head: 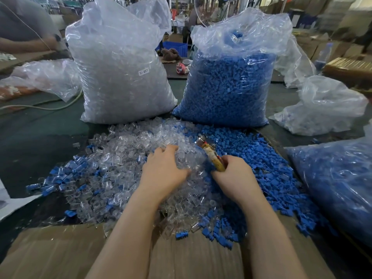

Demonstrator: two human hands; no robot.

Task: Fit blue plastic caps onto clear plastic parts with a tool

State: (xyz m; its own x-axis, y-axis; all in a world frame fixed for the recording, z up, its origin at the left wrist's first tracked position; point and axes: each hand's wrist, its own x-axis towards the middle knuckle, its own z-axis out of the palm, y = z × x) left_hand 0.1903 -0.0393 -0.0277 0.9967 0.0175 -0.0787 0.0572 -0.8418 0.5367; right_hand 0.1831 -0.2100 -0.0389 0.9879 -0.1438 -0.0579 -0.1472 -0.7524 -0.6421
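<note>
Dark green counter (46, 125) carries everything. Two tall clear plastic sacks stand at the far side: the left sack of clear parts (122, 77) bears a small white label reading "SJ-017"; the right sack of blue caps (227, 87) stands just beside it, touching at the base. A third bag of blue pieces (338, 184) lies at the right edge; a crumpled, mostly slack bag (322, 109) sits behind it.

In front of the sacks, two loose heaps meet at the middle: clear plastic parts (120, 150) on the left, blue plastic caps (267, 174) on the right (some blue pieces scattered through the clear heap, mainly along its left and near edges). Both heaps spill onto a flattened cardboard sheet (60, 250) at the near edge.

Left hand (164, 170) lies palm down on the clear heap, fingers curled into the parts; whether it pinches a single piece cannot be told. Right hand (233, 176) is wrapped around the worn yellowish handle of a tool (211, 153), whose metal head points up and away, over the seam between the heaps. Tool type not resolvable (motion blur).
</note>
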